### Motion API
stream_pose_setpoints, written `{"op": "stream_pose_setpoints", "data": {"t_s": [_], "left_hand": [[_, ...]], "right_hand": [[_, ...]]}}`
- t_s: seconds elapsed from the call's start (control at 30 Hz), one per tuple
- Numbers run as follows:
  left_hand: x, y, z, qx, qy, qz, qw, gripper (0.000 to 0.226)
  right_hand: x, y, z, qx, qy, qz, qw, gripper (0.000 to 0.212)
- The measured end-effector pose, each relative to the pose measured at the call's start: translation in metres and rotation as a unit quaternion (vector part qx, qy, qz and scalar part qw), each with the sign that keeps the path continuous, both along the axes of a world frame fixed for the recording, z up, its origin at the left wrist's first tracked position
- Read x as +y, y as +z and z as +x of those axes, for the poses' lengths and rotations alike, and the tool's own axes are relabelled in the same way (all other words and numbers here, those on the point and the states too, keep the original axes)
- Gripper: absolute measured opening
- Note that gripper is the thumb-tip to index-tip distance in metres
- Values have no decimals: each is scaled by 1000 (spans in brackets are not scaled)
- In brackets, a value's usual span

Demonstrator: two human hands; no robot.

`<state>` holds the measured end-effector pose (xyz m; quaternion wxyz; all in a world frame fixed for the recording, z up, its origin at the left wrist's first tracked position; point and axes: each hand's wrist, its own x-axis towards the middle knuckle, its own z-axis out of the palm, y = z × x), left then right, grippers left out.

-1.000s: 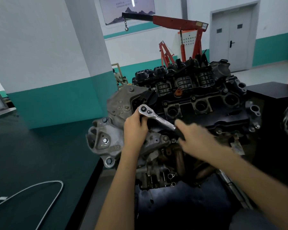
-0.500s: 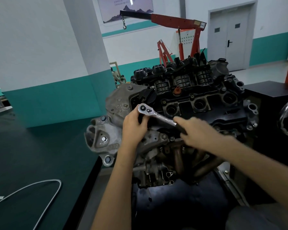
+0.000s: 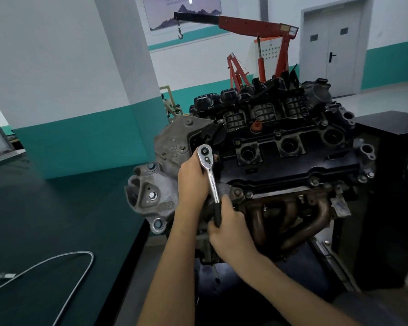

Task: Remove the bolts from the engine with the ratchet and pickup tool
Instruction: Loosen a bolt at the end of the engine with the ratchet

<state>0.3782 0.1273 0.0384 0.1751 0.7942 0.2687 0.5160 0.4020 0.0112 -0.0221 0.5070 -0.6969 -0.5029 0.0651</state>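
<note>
Engine [image 3: 280, 161]: sitting in the middle, its black top facing up.
Ratchet [image 3: 210, 177]: standing at the engine's left end. Its shiny head is sitting up high and its long handle is pointing down toward the person.
Bolt: hiding under the ratchet's head, so it is not showing.
Left hand [image 3: 192, 182]: curling round the ratchet just under the head, holding it against the engine.
Right hand [image 3: 229, 229]: gripping the black handle end, lower down the engine's front.
Nearer hand: the left is sitting closer to the bolt; the right is probably doing the swinging.
Bendy silver tool [image 3: 57, 267]: lying on the table [image 3: 57, 208], far left of the engine, likely waiting for pickup.
</note>
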Motion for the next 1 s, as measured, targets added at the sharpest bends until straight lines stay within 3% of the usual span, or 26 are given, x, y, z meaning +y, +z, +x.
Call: {"op": "stream_pose_setpoints", "data": {"t_s": [0.1,0.17,0.27,0.37,0.43,0.47,0.53,0.6,0.73,0.9,1.0], "left_hand": [[3,-1,0,-13,-28,7,999,21],[5,0,-1,-26,-54,18,998,14],[8,1,-3,-28,-89,26,995,20],[4,2,-3,-20,-86,12,996,34],[2,1,-2,-27,-76,4,997,40],[2,1,-1,-28,-67,4,997,41],[2,1,0,-23,-44,2,999,37],[3,0,1,-15,-40,-9,999,17],[5,-3,2,-26,-42,-37,998,14],[6,0,-2,-35,-80,5,996,6],[6,3,-4,-25,-103,37,994,12]], "right_hand": [[-10,10,20,-27,23,-30,999,29],[-23,24,51,-122,32,-72,989,29],[-29,65,107,-382,-43,-153,910,34],[-25,95,135,-483,-65,-175,855,38],[-27,88,129,-484,-85,-160,856,36],[-29,77,119,-456,-88,-147,873,34],[-33,46,88,-318,-58,-109,940,27],[-26,19,50,-159,-14,-71,985,27],[0,-3,-2,-13,-7,-4,1000,31],[-15,13,44,-93,20,-66,993,37],[-27,49,101,-296,-14,-132,946,43]]}}
